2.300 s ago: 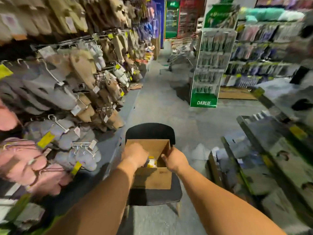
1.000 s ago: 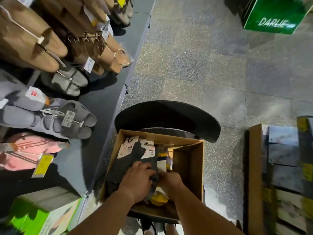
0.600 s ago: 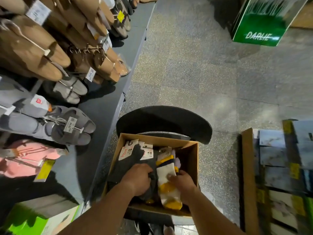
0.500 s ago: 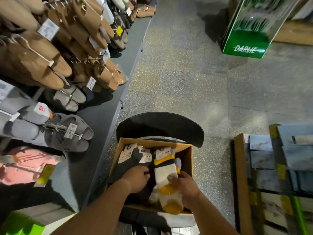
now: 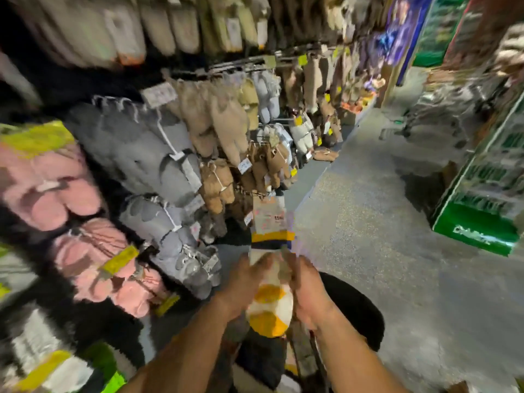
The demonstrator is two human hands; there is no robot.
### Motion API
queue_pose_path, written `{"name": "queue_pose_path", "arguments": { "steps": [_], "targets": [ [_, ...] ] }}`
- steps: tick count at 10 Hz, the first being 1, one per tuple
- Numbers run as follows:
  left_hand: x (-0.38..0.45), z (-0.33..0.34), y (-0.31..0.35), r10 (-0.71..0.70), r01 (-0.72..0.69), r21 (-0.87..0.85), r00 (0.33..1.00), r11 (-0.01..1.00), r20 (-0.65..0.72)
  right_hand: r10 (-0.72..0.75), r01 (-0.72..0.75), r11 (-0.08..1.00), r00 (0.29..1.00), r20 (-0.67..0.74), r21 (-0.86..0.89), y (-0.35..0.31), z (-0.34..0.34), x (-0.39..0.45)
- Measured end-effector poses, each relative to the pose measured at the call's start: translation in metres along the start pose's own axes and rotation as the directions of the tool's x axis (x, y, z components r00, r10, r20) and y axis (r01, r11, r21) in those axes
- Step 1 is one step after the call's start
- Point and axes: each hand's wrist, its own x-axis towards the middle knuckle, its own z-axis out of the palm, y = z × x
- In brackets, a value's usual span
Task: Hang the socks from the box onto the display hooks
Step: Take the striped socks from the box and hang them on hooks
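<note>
A white sock pack with orange patches and a dark and orange band (image 5: pixel 269 304) is raised in front of me, its paper label at the top. My left hand (image 5: pixel 243 285) grips its left side and my right hand (image 5: pixel 307 290) grips its right side. The cardboard box is mostly hidden below my arms; dark socks (image 5: pixel 261 361) show between my forearms. Display hooks (image 5: pixel 255 62) with hanging goods fill the rack on the left. The view is blurred.
Grey, pink and brown slippers (image 5: pixel 147 154) hang on the left rack. A black chair back (image 5: pixel 357 307) sits under my right arm. A green Darlie stand (image 5: pixel 482 211) is at the right. Speckled aisle floor (image 5: pixel 354 208) runs ahead.
Both hands lifted the white and orange sock pack up out of the box. My left hand left the dark socks. My view swung up from the box to the rack.
</note>
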Motion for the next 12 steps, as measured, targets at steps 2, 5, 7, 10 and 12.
{"name": "queue_pose_path", "arguments": {
  "steps": [2, 5, 7, 10, 12],
  "targets": [
    [-0.094, -0.092, 0.035, 0.159, -0.200, -0.082, 0.921, 0.976, -0.356, -0.320, 0.322, 0.863, 0.945, 0.072, -0.389, -0.019, 0.136, -0.042],
    [-0.271, -0.270, 0.002, 0.203, -0.291, 0.021, 0.612, 0.957, -0.764, -0.302, 0.696, 0.534, 0.687, 0.661, -0.479, 0.049, 0.344, -0.122],
    [-0.407, -0.360, -0.028, 0.117, -0.307, -0.028, 0.444, 0.951, -0.888, -0.123, 0.509, 0.815, 0.617, 0.777, -0.276, 0.091, 0.466, -0.248],
    [-0.538, -0.457, -0.059, 0.131, -0.239, 0.058, 0.301, 0.969, -0.945, -0.286, 0.489, 0.870, 0.608, 0.741, -0.066, 0.145, 0.586, -0.373],
    [-0.579, -0.500, -0.085, 0.103, -0.458, -0.045, 0.294, 0.888, -0.950, -0.296, 0.522, 0.853, 0.510, 0.808, -0.017, 0.184, 0.635, -0.394]
  ]
}}
